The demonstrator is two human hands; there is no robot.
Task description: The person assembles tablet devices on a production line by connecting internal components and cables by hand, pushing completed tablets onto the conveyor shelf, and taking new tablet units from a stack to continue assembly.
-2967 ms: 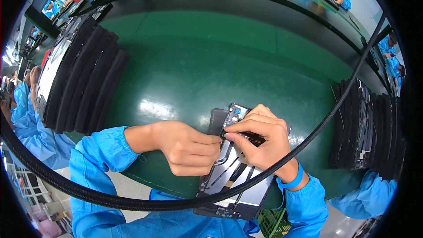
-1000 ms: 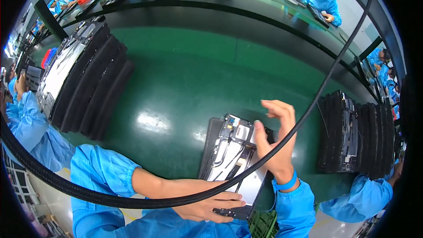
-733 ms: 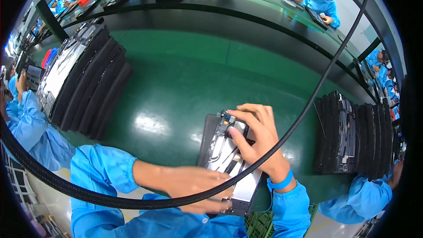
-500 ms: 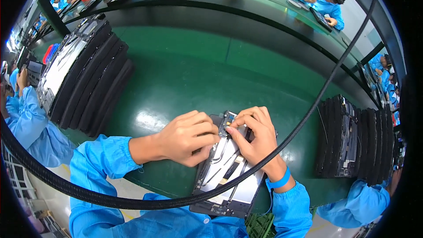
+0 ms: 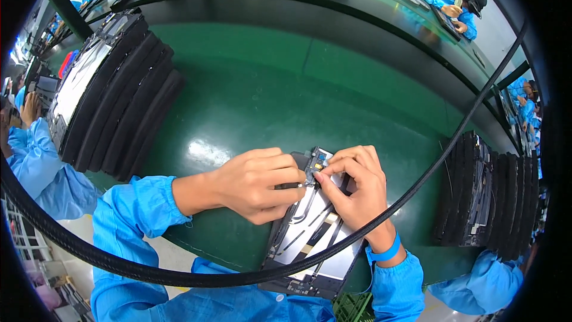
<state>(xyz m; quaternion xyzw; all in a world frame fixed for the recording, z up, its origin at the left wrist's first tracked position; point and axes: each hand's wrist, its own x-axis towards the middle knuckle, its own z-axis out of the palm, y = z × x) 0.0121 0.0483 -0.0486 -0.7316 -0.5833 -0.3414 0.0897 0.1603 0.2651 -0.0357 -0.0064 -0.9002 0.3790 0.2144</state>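
Observation:
A tablet-sized electronic panel (image 5: 326, 250) lies at the table's near edge, slightly tilted to the right, its silver back crossed by dark flat cables. Small parts and a circuit strip (image 5: 322, 158) sit at its far end. My left hand (image 5: 259, 185) is closed over the panel's upper left edge, fingertips pinched together; what they hold is too small to name. From the right, my right hand (image 5: 361, 188) pinches thumb and index finger at the circuit strip, close to the left fingertips. Anything between those two fingers is hidden.
A stack of similar panels in black foam trays (image 5: 128, 101) stands at the left, another stack (image 5: 476, 197) at the right. A thick black braided cable (image 5: 250, 277) arcs across the near view. Co-workers in blue sit either side and beyond the dark shelf rail (image 5: 333, 18).
My left fingertips have moved right, farther over the panel's far end. My right hand keeps its pinch there. The whole view has shifted slightly.

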